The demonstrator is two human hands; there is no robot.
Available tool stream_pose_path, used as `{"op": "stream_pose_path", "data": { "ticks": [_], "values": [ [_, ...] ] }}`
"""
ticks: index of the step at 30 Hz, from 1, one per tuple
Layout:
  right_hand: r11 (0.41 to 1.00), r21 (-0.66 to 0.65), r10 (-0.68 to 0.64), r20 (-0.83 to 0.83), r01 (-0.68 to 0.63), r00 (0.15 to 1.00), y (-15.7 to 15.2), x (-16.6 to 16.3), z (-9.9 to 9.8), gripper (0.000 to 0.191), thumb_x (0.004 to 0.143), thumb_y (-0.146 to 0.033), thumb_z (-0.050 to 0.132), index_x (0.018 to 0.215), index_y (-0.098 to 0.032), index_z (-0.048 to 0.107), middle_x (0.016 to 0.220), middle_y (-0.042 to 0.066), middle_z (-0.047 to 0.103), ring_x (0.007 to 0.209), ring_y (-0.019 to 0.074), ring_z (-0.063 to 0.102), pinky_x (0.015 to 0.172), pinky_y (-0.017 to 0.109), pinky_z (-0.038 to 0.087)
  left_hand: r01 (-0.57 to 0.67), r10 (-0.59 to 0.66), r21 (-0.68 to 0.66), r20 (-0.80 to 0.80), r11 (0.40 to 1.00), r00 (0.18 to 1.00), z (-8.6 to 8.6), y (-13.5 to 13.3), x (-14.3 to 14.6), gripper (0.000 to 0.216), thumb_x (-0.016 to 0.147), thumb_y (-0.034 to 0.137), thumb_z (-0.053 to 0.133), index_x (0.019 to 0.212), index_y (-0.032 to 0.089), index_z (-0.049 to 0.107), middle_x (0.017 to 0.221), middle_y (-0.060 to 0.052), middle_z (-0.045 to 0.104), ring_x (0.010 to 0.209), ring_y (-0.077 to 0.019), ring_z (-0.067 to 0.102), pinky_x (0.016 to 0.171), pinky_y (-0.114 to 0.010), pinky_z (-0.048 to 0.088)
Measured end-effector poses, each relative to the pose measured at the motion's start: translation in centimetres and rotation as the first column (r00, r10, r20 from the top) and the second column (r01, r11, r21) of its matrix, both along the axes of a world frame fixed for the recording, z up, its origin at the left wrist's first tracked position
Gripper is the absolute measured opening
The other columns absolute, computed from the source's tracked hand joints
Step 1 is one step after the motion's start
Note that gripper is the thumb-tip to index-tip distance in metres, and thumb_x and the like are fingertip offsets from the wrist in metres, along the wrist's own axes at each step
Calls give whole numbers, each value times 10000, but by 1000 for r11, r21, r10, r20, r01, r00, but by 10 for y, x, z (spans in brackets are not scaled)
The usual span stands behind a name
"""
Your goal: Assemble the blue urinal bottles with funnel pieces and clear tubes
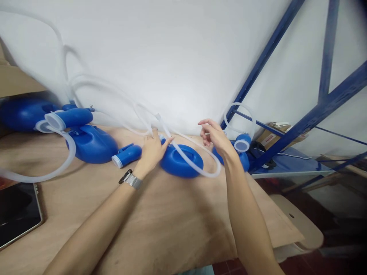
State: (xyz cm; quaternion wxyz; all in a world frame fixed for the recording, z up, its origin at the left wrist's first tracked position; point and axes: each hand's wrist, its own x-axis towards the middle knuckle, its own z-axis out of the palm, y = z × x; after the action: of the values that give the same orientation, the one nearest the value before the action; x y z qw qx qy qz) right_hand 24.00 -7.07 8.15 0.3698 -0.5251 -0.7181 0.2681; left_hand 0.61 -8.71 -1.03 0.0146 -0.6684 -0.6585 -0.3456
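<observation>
My left hand [153, 148], with a watch [130, 179] at the wrist, is at the neck of a blue plastic urinal bottle [182, 165] lying on the table. The thumb is on the near side of the neck; the other fingers partly hide it. A translucent hose [189, 160] passes by the thumb and loops over the bottle. My right hand [213, 135] is raised to the right, its index finger stretched out and the others loosely bent, holding nothing. Behind its wrist lies another blue bottle [243, 160] with a blue funnel-shaped cup [242, 143].
At left are a blue bottle [93, 147], a blue cup piece [76, 117] and a long hose [69, 152]. A loose blue cup [128, 154] lies beside my left hand. A tablet [18, 214] lies at the left front. A blue metal rack [312, 118] stands right; a stool [298, 221] is below it.
</observation>
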Motion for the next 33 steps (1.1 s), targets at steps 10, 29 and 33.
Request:
{"op": "stream_pose_path", "data": {
  "ticks": [10,29,33],
  "values": [
    [961,155,136,457,-230,879,-12,-57,-57,510,889,-387,802,1339,-202,652,1245,108,699,1170,285,627,1035,398,461,148,-140,-100,77,984,987,-8,3,-8,677,1030,619,454,1529,161,466,1459,-273,537,1343,-423,587,1088,-533,474],
    [975,-151,193,197,-165,961,-25,14,-10,499,897,-254,504,1376,-265,645,770,-8,691,689,194,631,706,322,546,-139,-37,-578,-282,804,959,20,8,-104,471,640,345,808,1093,267,704,1272,-152,738,1183,-453,677,953,-581,532],
    [971,-91,238,259,-222,936,-26,22,-11,555,850,-251,663,1402,-309,670,1265,21,759,1165,264,694,1037,399,544,13,-161,-475,-271,880,949,51,-1,-106,753,623,393,853,1334,301,623,1291,-115,726,1165,-379,687,951,-456,549]
  ]
}}
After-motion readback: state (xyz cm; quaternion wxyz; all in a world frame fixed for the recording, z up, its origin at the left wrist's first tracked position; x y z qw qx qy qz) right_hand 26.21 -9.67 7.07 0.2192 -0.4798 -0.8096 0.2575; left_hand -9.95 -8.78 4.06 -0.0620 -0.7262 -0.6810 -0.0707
